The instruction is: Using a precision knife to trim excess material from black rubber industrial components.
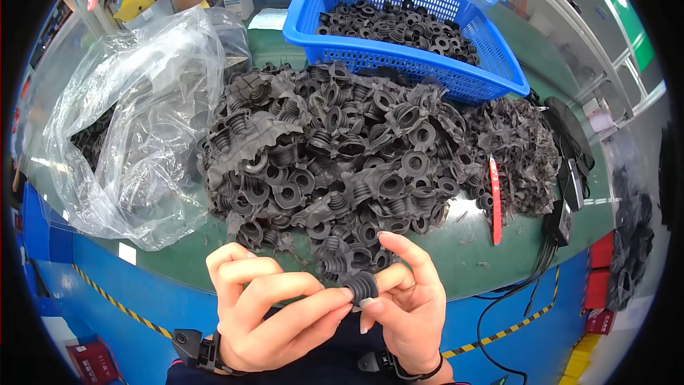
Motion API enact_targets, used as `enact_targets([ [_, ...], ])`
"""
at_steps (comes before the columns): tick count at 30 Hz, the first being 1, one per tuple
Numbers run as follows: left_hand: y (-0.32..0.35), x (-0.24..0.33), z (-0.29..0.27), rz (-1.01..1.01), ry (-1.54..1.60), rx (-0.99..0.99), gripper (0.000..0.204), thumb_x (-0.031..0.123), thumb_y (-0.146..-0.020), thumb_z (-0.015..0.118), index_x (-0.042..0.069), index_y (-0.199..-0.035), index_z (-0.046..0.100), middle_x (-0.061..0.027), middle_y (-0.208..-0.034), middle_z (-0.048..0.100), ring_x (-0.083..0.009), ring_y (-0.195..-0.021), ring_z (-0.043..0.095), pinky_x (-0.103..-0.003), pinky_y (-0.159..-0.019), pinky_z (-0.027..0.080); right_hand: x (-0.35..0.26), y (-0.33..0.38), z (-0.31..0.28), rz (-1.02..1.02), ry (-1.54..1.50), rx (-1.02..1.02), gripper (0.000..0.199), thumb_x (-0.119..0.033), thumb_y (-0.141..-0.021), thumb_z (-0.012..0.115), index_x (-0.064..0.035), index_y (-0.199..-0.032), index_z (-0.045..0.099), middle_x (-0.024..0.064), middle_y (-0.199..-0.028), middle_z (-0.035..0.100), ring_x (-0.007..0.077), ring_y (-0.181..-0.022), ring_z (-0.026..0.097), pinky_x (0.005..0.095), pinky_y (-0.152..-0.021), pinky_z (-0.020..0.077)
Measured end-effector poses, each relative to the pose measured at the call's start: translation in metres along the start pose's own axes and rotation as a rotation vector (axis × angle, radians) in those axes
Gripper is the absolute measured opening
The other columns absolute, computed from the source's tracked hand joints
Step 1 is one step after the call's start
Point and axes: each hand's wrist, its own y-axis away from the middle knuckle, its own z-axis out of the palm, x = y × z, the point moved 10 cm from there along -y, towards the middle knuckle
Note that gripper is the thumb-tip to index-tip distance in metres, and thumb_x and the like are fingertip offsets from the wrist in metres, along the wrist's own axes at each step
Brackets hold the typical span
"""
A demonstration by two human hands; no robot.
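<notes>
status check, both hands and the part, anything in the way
Left hand and right hand both gripping one small ribbed black rubber bellows. Heap of black rubber mouldings close beyond. Slim red pen-shaped tool off right, not blocking.

Parts heap (335, 142) on table (470, 260); basket (385, 57) behind, plastic bag (146, 128) left, hand tool (496, 207) right.

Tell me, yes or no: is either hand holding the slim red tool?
No, the slim red tool lies beyond the left hand and right hand, which hold a black ribbed piece.
</notes>
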Motion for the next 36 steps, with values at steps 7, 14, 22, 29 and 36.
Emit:
enact_targets([
  [7,0.001,0.016,-0.001,0.082,-0.194,-0.043,0.023,0.007,-0.050,0.070,0.013,-0.070,0.061,0.0029,-0.068,0.048,-0.0176,-0.067,0.039,-0.034,-0.061,0.030,-0.014,0.002,0.001,-0.130,0.315,0.031,0.059,0.010,-0.069,0.060,0.0047,-0.121,0.032,0.0093,-0.082,0.058,0.0112,-0.068,0.058,0.0197,-0.058,0.0479],
  [14,0.000,-0.068,0.029,-0.420,0.494,-0.053,0.012,-0.003,-0.063,0.061,0.005,-0.070,0.055,-0.0034,-0.074,0.051,-0.0164,-0.073,0.046,-0.031,-0.068,0.037,0.002,0.000,0.001,0.007,-0.002,-0.052,0.058,0.008,-0.074,0.054,0.0046,-0.125,0.027,0.0096,-0.083,0.057,0.0087,-0.062,0.053,0.0180,-0.051,0.0440],
  [22,0.035,-0.045,0.057,-0.914,1.675,-0.100,0.018,0.006,-0.083,0.048,0.002,-0.094,0.036,-0.0156,-0.072,0.051,-0.0052,-0.045,0.034,-0.018,-0.042,0.031,0.033,-0.001,0.019,0.338,-0.708,-0.170,0.059,-0.010,-0.083,0.050,0.0013,-0.130,0.016,0.0073,-0.083,0.052,0.0062,-0.058,0.043,0.0138,-0.037,0.0348],
  [29,0.009,-0.015,0.027,-0.150,0.554,-0.148,0.066,0.009,-0.057,0.074,0.001,-0.107,0.031,-0.0066,-0.069,0.046,-0.0089,-0.052,0.043,-0.018,-0.044,0.034,0.036,-0.001,0.022,0.348,-0.657,-0.170,0.061,-0.010,-0.083,0.051,0.0014,-0.130,0.015,0.0073,-0.080,0.050,0.0055,-0.056,0.041,0.0131,-0.035,0.0323],
  [36,0.005,-0.020,0.021,-0.301,0.338,-0.143,0.032,0.003,-0.054,0.073,0.009,-0.084,0.063,-0.0010,-0.070,0.047,-0.0099,-0.056,0.044,-0.021,-0.047,0.036,0.037,0.000,0.023,0.348,-0.719,-0.159,0.063,-0.011,-0.082,0.053,0.0014,-0.130,0.014,0.0075,-0.079,0.049,0.0054,-0.055,0.040,0.0130,-0.035,0.0320],
])
